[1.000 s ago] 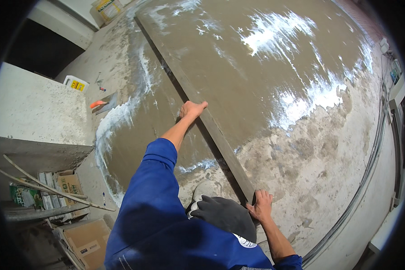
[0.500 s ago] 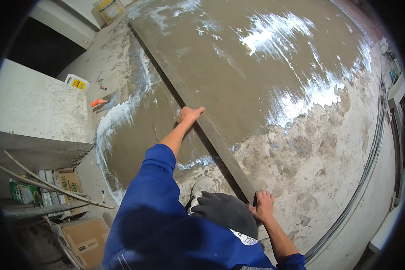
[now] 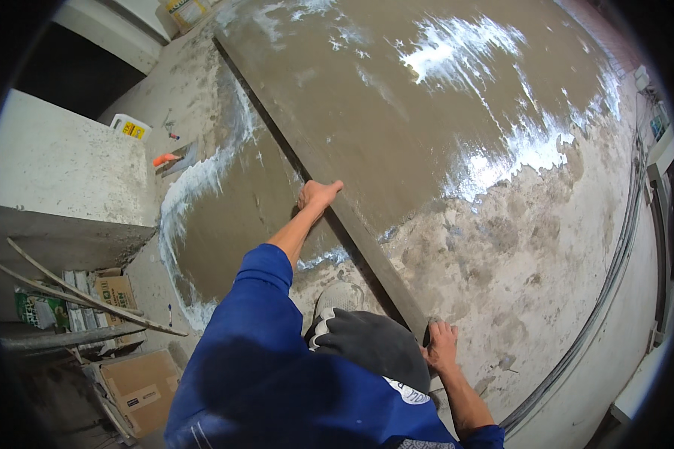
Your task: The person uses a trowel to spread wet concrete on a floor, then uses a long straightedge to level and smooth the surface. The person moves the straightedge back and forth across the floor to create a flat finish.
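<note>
A long, straight screed bar (image 3: 365,241) lies diagonally across wet grey-brown mortar (image 3: 344,127), from the far left down to beside my knee. My left hand (image 3: 319,196) grips it near the middle, fingers curled over its left edge and thumb pointing right. At the near end my right hand (image 3: 442,348) is wrapped round the bar, with part of its fingers hidden. The near stretch of the bar rests over rough bare floor (image 3: 487,262). Shiny wet patches (image 3: 494,168) show on the mortar to the right and along its left margin.
Left of the mortar lie an orange-handled trowel (image 3: 178,159) and a white jug with a yellow label (image 3: 130,126). Cardboard boxes (image 3: 141,388) and bent poles (image 3: 82,303) stand near left. Cables (image 3: 606,288) run along the right wall. My bent knee and shoe (image 3: 340,298) are beside the bar.
Both hands keep their hold on the bar, which has hardly moved. The view has shifted slightly, and my right hand sits a little lower in it.
</note>
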The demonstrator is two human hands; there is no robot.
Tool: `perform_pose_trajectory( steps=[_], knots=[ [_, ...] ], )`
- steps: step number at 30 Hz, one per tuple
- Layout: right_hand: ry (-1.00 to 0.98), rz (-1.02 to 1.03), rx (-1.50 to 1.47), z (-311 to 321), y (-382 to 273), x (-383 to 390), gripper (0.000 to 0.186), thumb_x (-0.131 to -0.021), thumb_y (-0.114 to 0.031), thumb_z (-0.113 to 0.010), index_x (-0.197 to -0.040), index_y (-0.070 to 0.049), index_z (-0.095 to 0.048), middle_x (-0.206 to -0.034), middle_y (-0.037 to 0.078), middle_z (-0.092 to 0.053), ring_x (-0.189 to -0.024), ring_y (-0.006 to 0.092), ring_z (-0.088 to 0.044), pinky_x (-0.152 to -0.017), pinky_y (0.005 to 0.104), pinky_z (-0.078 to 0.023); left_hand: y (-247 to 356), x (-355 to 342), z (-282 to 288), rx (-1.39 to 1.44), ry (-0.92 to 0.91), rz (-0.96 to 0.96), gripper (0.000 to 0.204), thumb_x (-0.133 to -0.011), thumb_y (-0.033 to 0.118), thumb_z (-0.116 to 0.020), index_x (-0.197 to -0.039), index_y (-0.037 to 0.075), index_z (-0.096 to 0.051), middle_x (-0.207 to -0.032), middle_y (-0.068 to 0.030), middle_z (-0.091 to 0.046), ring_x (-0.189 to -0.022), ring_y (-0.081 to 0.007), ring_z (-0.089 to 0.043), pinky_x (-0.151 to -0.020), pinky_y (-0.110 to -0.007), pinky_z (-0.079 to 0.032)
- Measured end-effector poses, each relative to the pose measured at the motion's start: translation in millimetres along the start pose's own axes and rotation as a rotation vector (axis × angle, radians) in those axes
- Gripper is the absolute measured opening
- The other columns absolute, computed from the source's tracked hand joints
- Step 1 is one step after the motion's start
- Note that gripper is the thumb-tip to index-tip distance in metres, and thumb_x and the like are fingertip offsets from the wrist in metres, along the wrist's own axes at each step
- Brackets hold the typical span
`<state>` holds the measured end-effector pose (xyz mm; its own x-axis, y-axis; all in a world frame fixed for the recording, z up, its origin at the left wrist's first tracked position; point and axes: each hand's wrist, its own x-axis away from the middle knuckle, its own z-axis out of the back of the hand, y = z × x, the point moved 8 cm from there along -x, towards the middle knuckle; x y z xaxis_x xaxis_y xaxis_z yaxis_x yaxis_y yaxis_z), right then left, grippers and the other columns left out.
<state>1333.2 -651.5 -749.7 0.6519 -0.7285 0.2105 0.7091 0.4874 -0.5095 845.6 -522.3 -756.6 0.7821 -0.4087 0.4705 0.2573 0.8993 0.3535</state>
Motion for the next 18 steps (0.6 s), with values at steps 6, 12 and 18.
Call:
perform_pose_trajectory(
  steps=[6,12,18],
  knots=[
    [-0.019,-0.014,0.089,13,11,44,0.068,-0.054,-0.033,-0.086,-0.109,-0.005,-0.056,-0.099,0.011,-0.055,-0.097,0.0329,-0.052,-0.086,0.0469,-0.036,-20,49,-24,0.099,0.022,-0.016,0.063,-0.066,0.049,-0.078,-0.088,-0.01,-0.073,-0.094,-0.026,-0.073,-0.091,-0.0344,-0.072,-0.08,-0.044,-0.053],
    [-0.003,0.01,0.105,22,16,70,0.072,-0.053,-0.032,-0.087,-0.112,-0.004,-0.057,-0.1,0.011,-0.055,-0.096,0.0323,-0.051,-0.085,0.0467,-0.036,-35,76,-21,0.162,0.014,-0.025,0.063,-0.067,0.048,-0.079,-0.074,-0.013,-0.069,-0.075,-0.0226,-0.07,-0.075,-0.0306,-0.069,-0.074,-0.043,-0.052],
    [0.006,0.026,0.115,27,30,79,0.072,-0.051,-0.032,-0.088,-0.11,-0.004,-0.057,-0.1,0.011,-0.055,-0.096,0.0324,-0.051,-0.085,0.0474,-0.036,-42,87,-29,0.122,-0.013,-0.016,0.064,-0.067,0.051,-0.078,-0.075,-0.013,-0.069,-0.077,-0.0233,-0.07,-0.077,-0.0305,-0.07,-0.074,-0.043,-0.052]
  ],
)
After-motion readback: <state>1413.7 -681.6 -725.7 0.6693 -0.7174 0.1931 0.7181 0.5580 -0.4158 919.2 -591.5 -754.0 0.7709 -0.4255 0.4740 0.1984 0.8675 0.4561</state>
